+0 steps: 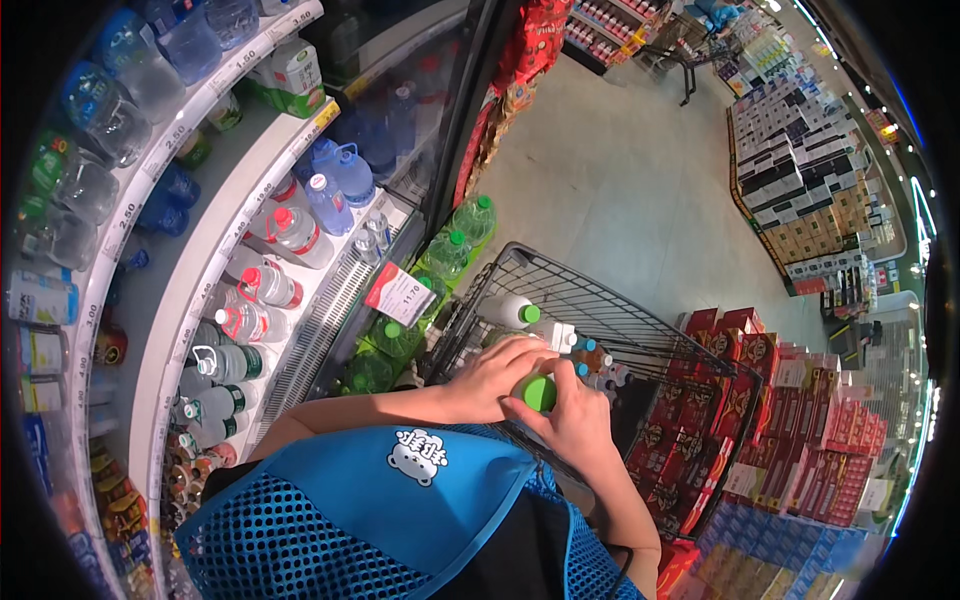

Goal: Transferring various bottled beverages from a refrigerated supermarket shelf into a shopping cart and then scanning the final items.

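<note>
Both my hands are around a bottle with a bright green cap (pixel 539 392), just above the near end of a black wire shopping cart (pixel 611 296). My left hand (pixel 491 379) wraps its left side. The thumb and fingers of my right hand (pixel 576 412) pinch around the cap; whether the cap turns cannot be told. Most of the bottle's body is hidden by my fingers. Inside the cart lie a white bottle (pixel 504 310) with a green cap, a white container (pixel 553 335) with a white cap, and several small bottles (pixel 589 358), some blue-capped.
A curved display cooler (pixel 289 142) with bottled water runs along my left, its dark glass door (pixel 442 97) beyond. Green bottles (pixel 450 251) and a price sign (pixel 400 294) stand beside the cart. Stacked red boxes (pixel 739 345) flank its right. Farther off is another cart (pixel 679 56).
</note>
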`<state>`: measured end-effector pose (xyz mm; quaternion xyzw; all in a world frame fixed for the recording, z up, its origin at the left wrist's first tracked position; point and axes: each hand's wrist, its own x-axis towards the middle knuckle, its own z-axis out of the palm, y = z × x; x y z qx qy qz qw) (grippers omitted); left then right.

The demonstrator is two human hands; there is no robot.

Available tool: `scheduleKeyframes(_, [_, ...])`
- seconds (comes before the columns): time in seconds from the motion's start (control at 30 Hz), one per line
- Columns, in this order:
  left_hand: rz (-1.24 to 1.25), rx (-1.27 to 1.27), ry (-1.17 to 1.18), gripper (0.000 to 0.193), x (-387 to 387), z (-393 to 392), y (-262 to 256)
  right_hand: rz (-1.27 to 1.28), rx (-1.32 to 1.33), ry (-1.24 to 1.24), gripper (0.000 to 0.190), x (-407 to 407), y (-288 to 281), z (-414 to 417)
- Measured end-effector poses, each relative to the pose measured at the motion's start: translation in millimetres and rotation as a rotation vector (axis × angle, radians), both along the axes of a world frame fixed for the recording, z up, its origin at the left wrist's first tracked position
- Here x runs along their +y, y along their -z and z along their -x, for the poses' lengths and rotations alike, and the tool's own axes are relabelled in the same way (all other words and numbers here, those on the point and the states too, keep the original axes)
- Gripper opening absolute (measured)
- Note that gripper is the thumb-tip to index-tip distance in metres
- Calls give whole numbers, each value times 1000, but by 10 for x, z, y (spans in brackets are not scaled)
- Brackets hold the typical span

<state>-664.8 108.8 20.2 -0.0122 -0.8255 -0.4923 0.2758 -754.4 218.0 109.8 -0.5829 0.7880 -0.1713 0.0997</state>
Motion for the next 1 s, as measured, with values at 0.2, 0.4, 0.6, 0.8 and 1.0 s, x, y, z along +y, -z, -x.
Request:
scheduleKeyframes(0.2, [44, -187, 63, 61, 152, 93, 326, 33, -91, 215, 37, 318, 633, 127])
scheduleKeyframes(0.4, [66, -357, -398, 63, -245, -30, 942, -39, -222, 362, 34, 484, 1085, 99])
scheduleKeyframes(0.6, [-150, -717, -587, 57, -163, -28, 1333, -86, -295, 380, 33, 542, 1436, 120])
scheduleKeyframes(0.8, [-175, -599, -647, 44, -131, -72, 1448, -193, -277, 292, 36, 499, 1698, 65])
scheduleKeyframes(1.0, [-205, -560, -665, 44, -114, -114, 1431, -189, -361, 212, 37, 235, 1890, 112])
